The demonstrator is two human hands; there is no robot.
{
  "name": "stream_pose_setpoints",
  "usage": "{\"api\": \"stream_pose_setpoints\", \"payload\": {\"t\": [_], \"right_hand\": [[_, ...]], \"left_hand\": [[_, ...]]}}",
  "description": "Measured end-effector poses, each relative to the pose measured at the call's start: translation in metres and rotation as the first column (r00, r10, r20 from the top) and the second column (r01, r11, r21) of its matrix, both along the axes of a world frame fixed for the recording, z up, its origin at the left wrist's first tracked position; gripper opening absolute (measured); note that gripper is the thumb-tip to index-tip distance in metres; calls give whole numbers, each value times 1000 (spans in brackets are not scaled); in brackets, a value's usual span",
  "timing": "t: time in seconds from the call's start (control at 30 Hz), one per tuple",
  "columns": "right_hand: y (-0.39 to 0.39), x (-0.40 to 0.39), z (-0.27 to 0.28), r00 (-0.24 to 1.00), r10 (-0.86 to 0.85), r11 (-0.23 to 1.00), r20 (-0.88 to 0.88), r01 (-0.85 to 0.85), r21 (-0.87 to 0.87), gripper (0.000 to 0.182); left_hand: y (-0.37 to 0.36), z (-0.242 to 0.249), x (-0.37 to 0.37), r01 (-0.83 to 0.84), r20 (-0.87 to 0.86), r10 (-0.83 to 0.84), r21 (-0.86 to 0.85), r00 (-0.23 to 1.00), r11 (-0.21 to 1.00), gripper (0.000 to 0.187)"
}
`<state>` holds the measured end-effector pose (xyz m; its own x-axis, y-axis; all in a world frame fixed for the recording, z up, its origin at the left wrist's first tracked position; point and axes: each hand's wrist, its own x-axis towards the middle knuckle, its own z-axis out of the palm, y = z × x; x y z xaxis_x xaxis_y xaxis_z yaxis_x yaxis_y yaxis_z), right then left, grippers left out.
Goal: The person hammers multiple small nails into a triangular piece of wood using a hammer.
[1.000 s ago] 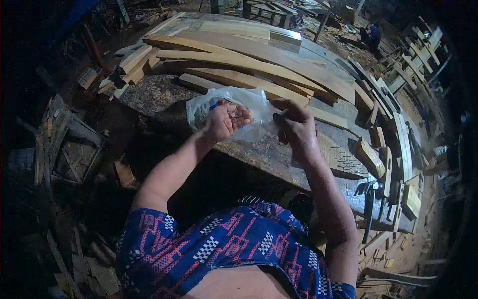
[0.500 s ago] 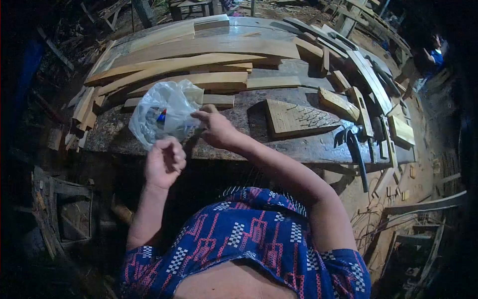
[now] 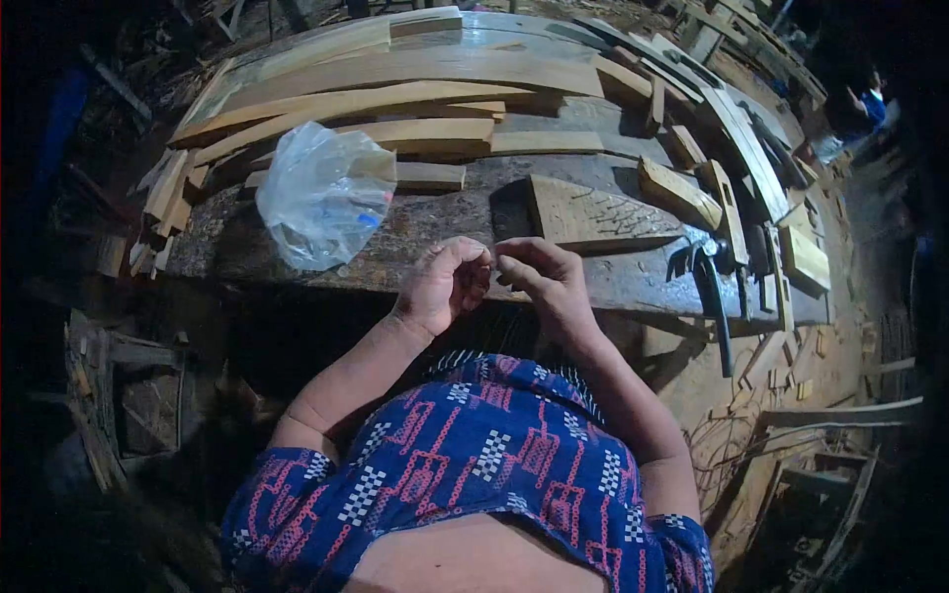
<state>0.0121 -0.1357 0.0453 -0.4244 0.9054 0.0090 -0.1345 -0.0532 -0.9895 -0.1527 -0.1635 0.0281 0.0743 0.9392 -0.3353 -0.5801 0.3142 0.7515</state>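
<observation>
At the front edge of the workbench, my left hand [image 3: 439, 289] and my right hand [image 3: 552, 283] are close together, fingertips nearly meeting. Both are closed, with thumb and fingers pinched; anything between them is too small or hidden to make out. Left of the hands, a translucent plastic bag [image 3: 321, 183] rests on the bench, with small blue and red spots showing through it. Just beyond my right hand lies a wedge-shaped wooden block [image 3: 573, 219] with many thin dark nail-like pieces on its top. A dark-handled hammer [image 3: 710, 296] lies farther right, its handle overhanging the edge.
Several long boards [image 3: 415, 74] cover the back of the workbench [image 3: 445, 211]. Wooden pieces and a slotted wooden bar [image 3: 727, 212] crowd its right side. Another person [image 3: 872, 107] is at the far right. Scrap wood lies on the floor beside the bench.
My right hand has left the plastic bag and moved right and towards me. My left hand has also moved right, bringing the two together. The bag now stands on its own.
</observation>
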Motion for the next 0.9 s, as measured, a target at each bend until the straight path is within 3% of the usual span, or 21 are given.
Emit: {"api": "stream_pose_setpoints", "payload": {"t": [0.13, 0.2, 0.43, 0.5, 0.53, 0.6, 0.63, 0.67, 0.73, 0.8, 0.83, 0.87, 0.9], "right_hand": [[-5, 7, -10, 994, -13, 998, -104, 7, -61, 17], [-4, 13, -17, 995, -24, 997, -96, 17, -81, 16], [-8, 30, -28, 968, -108, 981, -228, 67, -183, 8], [-8, 40, -29, 974, -106, 985, -203, 75, -153, 8], [-9, 43, -29, 980, -97, 990, -174, 77, -116, 10], [-15, 47, -28, 976, -127, 986, -178, 105, -129, 12], [-18, 55, -27, 995, -82, 996, -54, 79, -49, 13], [-22, 60, -27, 996, -46, 999, 74, 44, 29, 14], [-29, 62, -35, 994, -55, 998, 96, 55, 8, 19], [-34, 65, -41, 963, -23, 995, 269, -4, 102, 21], [-37, 67, -37, 921, 20, 1000, 388, -23, 2, 23], [-37, 67, -37, 921, 19, 1000, 389, -21, 1, 23], [-38, 67, -37, 925, -96, 983, 367, 29, 184, 22]], "left_hand": [[1, -2, 14, 37, -91, -33, 45, 995, 998, 13], [3, -12, 16, 199, -60, -191, 175, 980, 964, 14], [7, -14, 30, 239, -112, -237, 5, 965, 971, 20], [13, -18, 23, 372, 45, -372, 6, 927, 928, 27], [15, -17, 25, 371, 43, -371, 1, 928, 929, 27], [22, -12, 30, 230, 284, -224, 13, 932, 973, 40], [28, -20, 24, 302, 461, -333, 141, 823, 943, 51], [29, -20, 24, 302, 461, -333, 141, 823, 943, 51], [27, -6, 30, 226, 412, -218, 30, 885, 974, 56], [26, -4, 34, 225, 437, -217, 35, 873, 974, 58], [26, -3, 35, 223, 458, -216, 38, 862, 974, 60], [25, -3, 37, 225, 459, -216, 38, 862, 974, 60], [25, -4, 38, 234, 470, -227, 44, 853, 971, 61]]}}
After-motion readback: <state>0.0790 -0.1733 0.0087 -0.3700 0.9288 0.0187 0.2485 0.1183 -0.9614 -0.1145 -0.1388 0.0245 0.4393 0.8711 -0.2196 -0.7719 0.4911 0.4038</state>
